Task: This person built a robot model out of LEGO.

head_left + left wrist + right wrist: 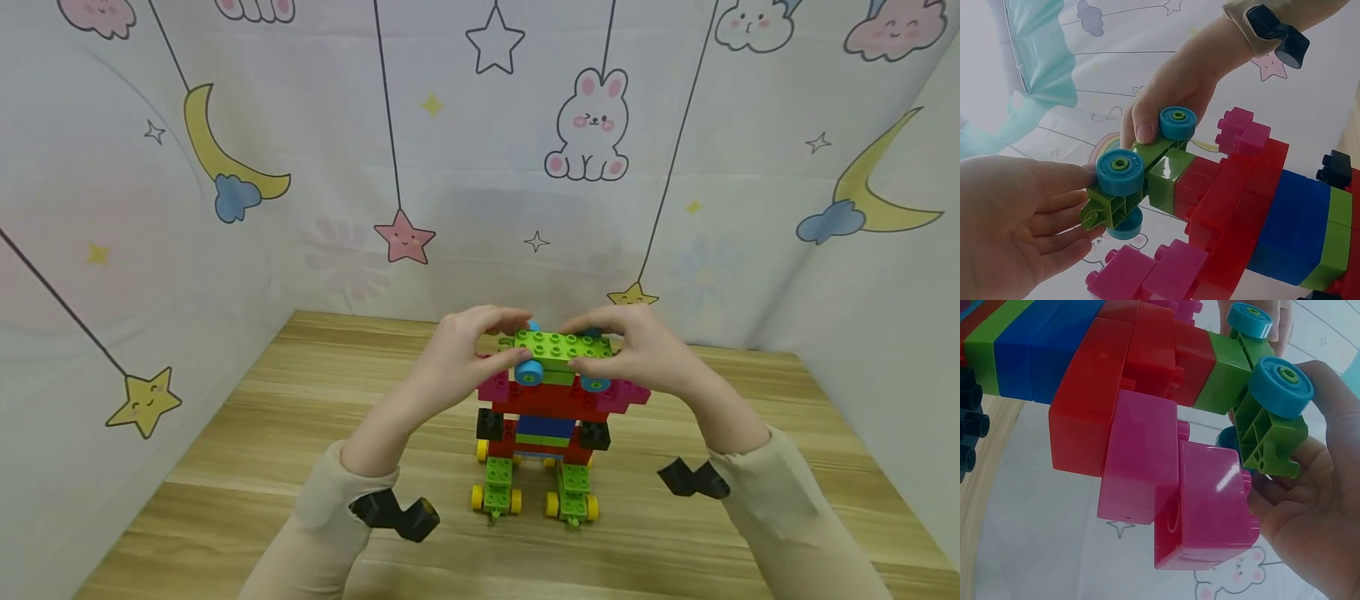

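A green toy car base [557, 351] with blue wheels [528, 372] lies across the top of a tall figure built of toy bricks. My left hand [458, 357] grips its left end, thumb in front and fingers behind. At the other end my right hand [646, 350] holds it the same way. Beneath it, in the left wrist view, come a green brick [1169, 180] and red bricks [1235, 200]. Pink bricks [1210, 500] stick out at the sides. Blue bricks [546, 427] form the figure's middle, with black bricks [491, 424] beside them.
The figure stands on green wheeled bases [498, 483] with yellow wheels, on a wood-grain table [360, 400]. A printed white cloth [487, 192] hangs behind and at both sides. Each sleeve carries a black wrist device [395, 514].
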Demonstrator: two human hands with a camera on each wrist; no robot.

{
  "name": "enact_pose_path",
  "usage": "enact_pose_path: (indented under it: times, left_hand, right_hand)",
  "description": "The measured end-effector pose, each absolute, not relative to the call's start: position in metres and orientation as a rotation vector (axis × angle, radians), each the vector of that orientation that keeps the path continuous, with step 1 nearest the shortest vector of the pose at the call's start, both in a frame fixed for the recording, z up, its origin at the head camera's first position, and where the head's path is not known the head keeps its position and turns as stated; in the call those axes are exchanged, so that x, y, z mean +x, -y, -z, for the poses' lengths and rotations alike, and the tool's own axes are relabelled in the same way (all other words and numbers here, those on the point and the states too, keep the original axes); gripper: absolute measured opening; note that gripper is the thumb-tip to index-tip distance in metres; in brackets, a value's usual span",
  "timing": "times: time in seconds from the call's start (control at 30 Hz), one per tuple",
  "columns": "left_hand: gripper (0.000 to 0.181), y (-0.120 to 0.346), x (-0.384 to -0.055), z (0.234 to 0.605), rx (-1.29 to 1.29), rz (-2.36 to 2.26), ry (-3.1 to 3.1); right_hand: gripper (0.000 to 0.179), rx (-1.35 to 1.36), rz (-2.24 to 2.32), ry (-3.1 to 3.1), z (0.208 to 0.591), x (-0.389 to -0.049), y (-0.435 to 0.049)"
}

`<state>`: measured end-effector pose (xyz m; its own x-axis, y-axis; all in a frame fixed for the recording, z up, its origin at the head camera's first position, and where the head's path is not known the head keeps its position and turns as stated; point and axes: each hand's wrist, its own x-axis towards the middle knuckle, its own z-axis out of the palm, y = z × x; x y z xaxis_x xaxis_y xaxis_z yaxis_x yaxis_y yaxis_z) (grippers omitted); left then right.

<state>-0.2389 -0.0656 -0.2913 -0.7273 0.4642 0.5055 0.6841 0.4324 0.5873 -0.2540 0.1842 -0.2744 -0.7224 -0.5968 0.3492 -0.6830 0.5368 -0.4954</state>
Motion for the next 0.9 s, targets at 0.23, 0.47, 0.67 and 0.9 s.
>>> enact_pose_path:
  times: [0.23, 0.47, 0.67, 0.9]
  left_hand:
    - [0.037, 0.0645, -0.2399, 0.2928, -1.002, 1.213, 2.417]
    - [0.037, 0.0642, -0.2395, 0.2923, -0.984, 1.199, 2.409]
    - [0.037, 0.0642, -0.2386, 0.2920, -0.991, 1.199, 2.403]
    - [0.037, 0.0639, -0.2386, 0.2917, -0.994, 1.193, 2.404]
  right_hand:
    - [0.026, 1.112, -0.941, 2.624, 0.2760, -0.2549, -0.1851]
    - [0.027, 1.118, -0.915, 2.623, 0.2742, -0.2530, -0.1842]
    - [0.027, 1.112, -0.916, 2.628, 0.2739, -0.2517, -0.1840]
    - [0.026, 1.107, -0.917, 2.622, 0.2757, -0.2521, -0.1842]
